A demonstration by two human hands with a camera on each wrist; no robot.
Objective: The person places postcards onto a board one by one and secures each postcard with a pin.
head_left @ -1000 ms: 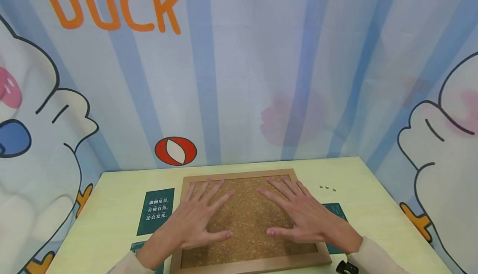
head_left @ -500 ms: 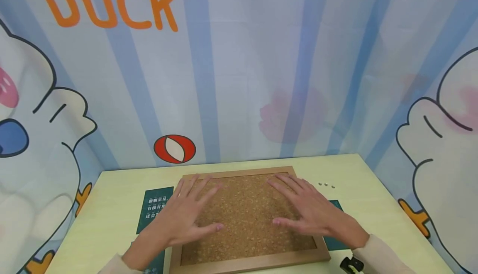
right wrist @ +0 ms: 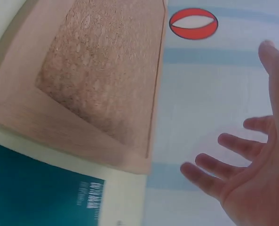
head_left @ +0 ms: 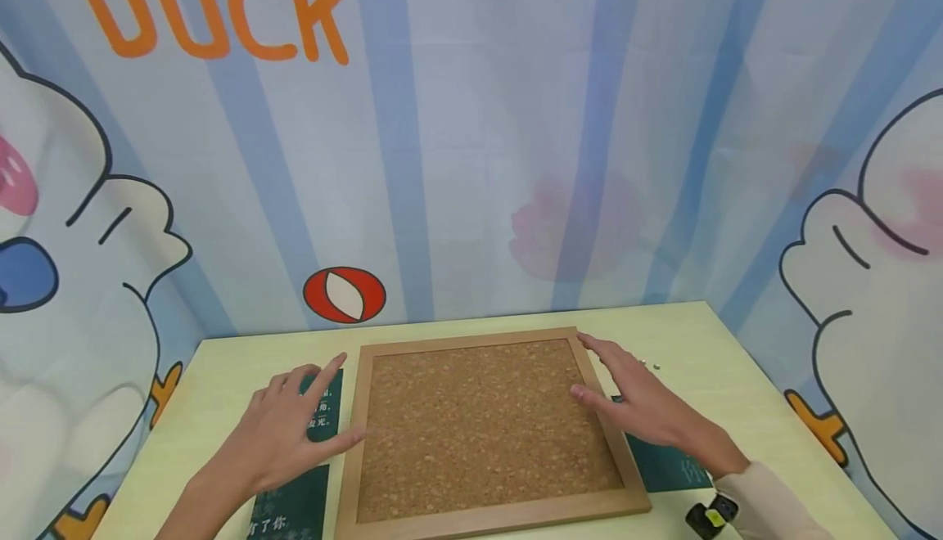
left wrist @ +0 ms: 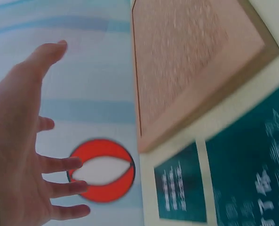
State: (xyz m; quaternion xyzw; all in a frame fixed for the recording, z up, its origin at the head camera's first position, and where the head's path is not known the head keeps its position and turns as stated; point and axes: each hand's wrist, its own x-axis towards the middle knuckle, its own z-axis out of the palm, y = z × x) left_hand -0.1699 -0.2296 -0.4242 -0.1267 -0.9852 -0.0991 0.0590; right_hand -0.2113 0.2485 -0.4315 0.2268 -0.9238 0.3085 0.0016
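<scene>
A cork board (head_left: 486, 425) in a pale wooden frame lies on the table between my hands. My left hand (head_left: 287, 425), fingers spread, hovers left of the frame and overlaps the dark green printed cards (head_left: 291, 503) there in the head view. On the other side, my right hand (head_left: 644, 401) is held over the frame's right edge, its thumb apart from its fingers. Neither hand holds anything. Both wrist views show the fingers apart, with the framed board (left wrist: 210, 89) beside the left hand (left wrist: 21, 136) and likewise beside the right hand (right wrist: 257, 150).
Another dark green card (head_left: 666, 466) lies right of the board, partly under my right arm in view. Small silvery pieces (head_left: 656, 366) lie behind the right hand. A curtain (head_left: 471, 155) with blue stripes and cartoon ducks stands along the table's back edge.
Both hands were spread over the cork board; they have moved apart, the left out past the left side of the frame, the right to its right edge. The cork surface is now uncovered.
</scene>
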